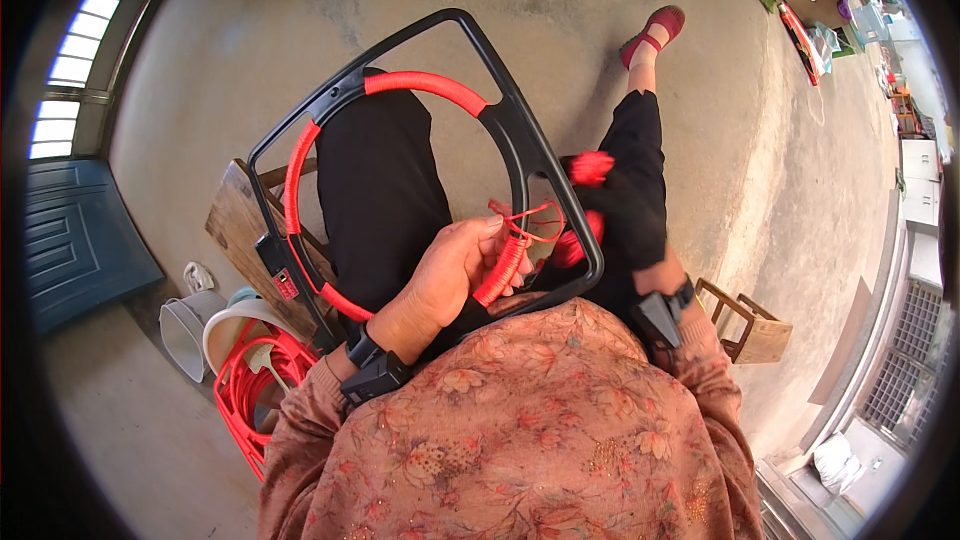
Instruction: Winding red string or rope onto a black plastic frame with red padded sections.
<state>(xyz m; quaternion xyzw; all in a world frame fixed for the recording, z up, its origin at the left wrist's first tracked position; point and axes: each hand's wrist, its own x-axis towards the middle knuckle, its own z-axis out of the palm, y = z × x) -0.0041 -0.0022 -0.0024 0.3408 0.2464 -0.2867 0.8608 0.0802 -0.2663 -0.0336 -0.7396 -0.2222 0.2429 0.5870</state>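
Nearest to us, at the bottom of the picture, we see a flowery orange-brown top (520, 430). Just above it, in the middle, is a black frame (525, 135) with a round ring (430, 83) inside, partly wrapped in red. Our left hand (465, 265) is closed around the low right part of the ring, holding the tight turns of red cord (500, 277). Thin loops of cord stick out by our thumb. Our right hand (625, 220) is just right of the frame, in a black and red glove; it is blurry, so we can't tell if it grips anything. Past the frame's left side is a wooden bench (232, 208). At lower left we see red strands (240, 385). Farther off are a red shoe (655, 30), upper right, and a blue door (75, 240), far left.
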